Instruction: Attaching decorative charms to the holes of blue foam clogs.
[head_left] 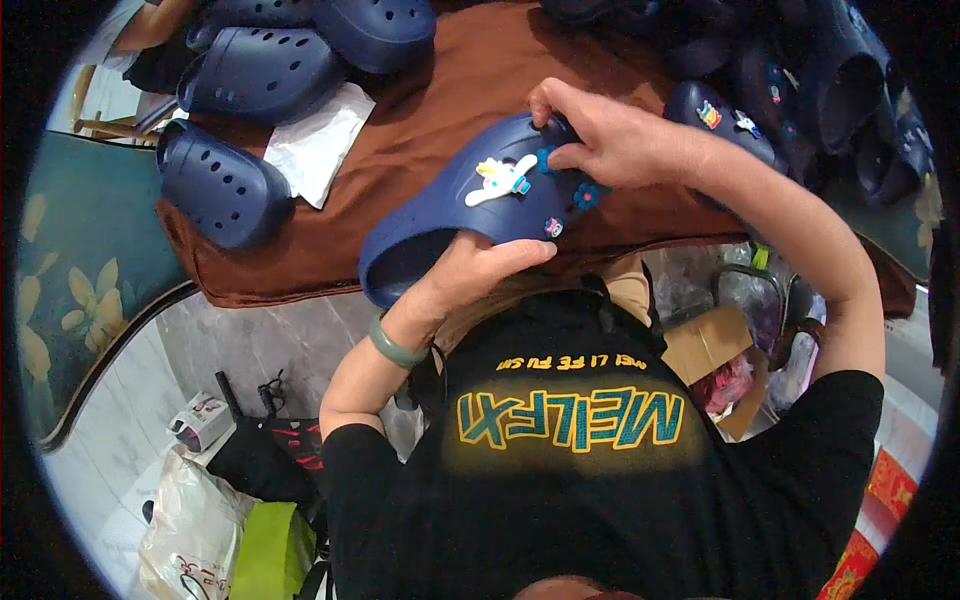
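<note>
Navy foam clog (450,225), light and flexible we judged: our left hand (478,268) gripped its rim, right hand (600,140) pinched a blue flower charm (545,160).

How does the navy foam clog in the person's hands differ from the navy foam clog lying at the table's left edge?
The held navy foam clog carries colourful charms, including a white figure; the left-edge navy foam clog shows only bare holes. The held one is gripped by the left hand and right hand; the other rests untouched on the brown cloth. Both look the same colour and style.
</note>
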